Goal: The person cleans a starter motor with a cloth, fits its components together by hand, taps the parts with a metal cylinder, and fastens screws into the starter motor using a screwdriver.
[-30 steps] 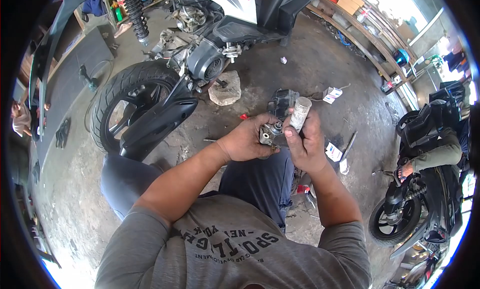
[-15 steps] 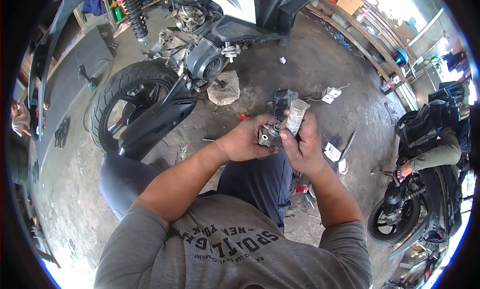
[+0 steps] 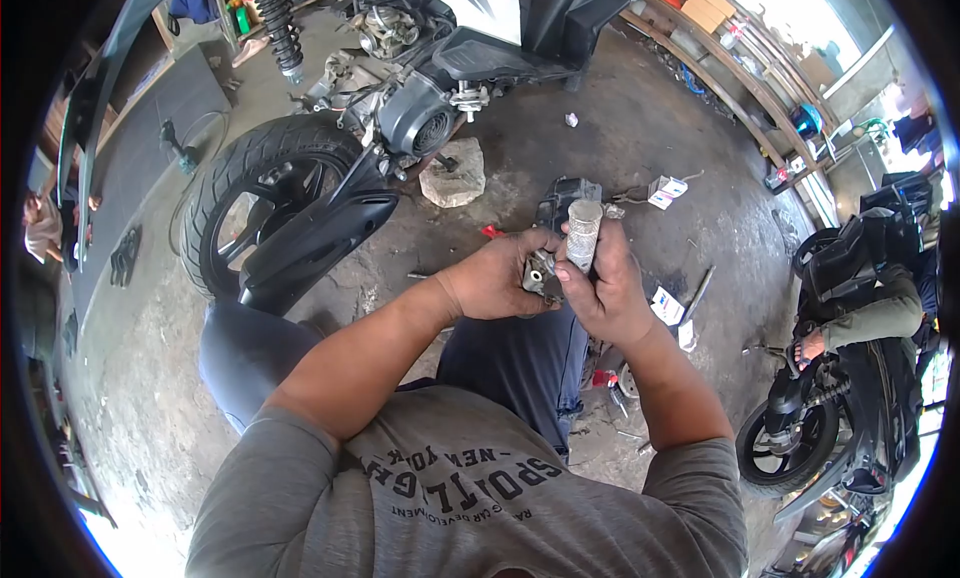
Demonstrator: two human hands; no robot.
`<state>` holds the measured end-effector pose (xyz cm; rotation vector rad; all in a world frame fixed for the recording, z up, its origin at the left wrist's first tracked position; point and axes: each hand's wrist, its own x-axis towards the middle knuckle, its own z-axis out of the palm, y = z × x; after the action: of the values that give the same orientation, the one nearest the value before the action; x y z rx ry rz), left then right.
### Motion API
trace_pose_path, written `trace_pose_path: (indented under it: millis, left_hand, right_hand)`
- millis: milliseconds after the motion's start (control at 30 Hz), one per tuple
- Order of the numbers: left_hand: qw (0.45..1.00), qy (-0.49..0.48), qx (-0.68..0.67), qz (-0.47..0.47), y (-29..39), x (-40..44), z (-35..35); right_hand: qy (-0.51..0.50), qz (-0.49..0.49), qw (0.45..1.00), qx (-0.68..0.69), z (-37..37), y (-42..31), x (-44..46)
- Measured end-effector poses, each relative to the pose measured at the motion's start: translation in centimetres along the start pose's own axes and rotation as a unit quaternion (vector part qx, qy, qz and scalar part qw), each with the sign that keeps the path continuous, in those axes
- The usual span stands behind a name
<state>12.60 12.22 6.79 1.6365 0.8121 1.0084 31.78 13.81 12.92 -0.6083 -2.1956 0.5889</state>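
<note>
We are sitting in a grey T-shirt with dark printing [image 3: 450, 478] and dark blue trousers [image 3: 510, 363], working above the floor [image 3: 375, 268] with nothing supporting the parts except our hands. Our left hand [image 3: 495, 278] is clamping its grip, fingers drawn together, around a small grey metal part with a round hole [image 3: 536, 276]. Our right hand [image 3: 615, 293] is clamping its grip around a pale silver, rough-skinned cylinder [image 3: 583, 240], thumb against its lower side. The cylinder is standing nearly upright in the picture, its round end showing, and is resting close beside the metal part; we cannot tell whether they are touching. Both pieces are staying within reach of both thumbs, so this is looking like close two-handed handling.

Just beyond our fingers, a black boxy part [image 3: 570, 191] is lying on the floor. To the right, two small white printed boxes [image 3: 667, 191] [image 3: 665, 306] are lying there too, the nearer one beside a thin rod [image 3: 700, 293]. Further left, a pale rough stone block [image 3: 452, 174] is sitting near a black motorcycle with a white panel [image 3: 415, 123]. Toward the floor's right edge, a person's bare foot [image 3: 812, 346] is resting by a second black motorcycle [image 3: 870, 388]. Beyond, a wooden shelf [image 3: 745, 73] is lining the floor's far right edge.
</note>
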Motion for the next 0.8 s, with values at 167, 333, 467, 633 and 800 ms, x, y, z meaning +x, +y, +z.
trace_pose_path:
  millis: [167,333,467,633,800]
  left_hand:
    - [1.000,0.002,0.003,0.008,0.3,0.1,-0.1]
    - [1.000,0.009,0.006,0.005,0.0,0.0,0.0]
    - [1.000,0.003,-0.012,-0.014,-0.4,0.2,0.0]
    - [1.000,0.004,-0.004,-0.017,0.1,0.2,0.3]
    - [1.000,0.015,0.009,-0.010,-0.2,0.0,0.5]
  right_hand:
    - [-0.001,-0.030,0.999,-0.033,0.1,-0.2,0.3]
    - [-0.009,-0.031,0.999,-0.027,-0.4,-0.1,0.6]
    - [-0.015,0.005,1.000,-0.007,-0.9,-0.6,0.6]
    - [-0.015,0.028,0.999,-0.008,-1.1,-0.7,0.1]
    - [0.005,0.021,0.999,-0.029,-0.2,-0.2,-0.3]
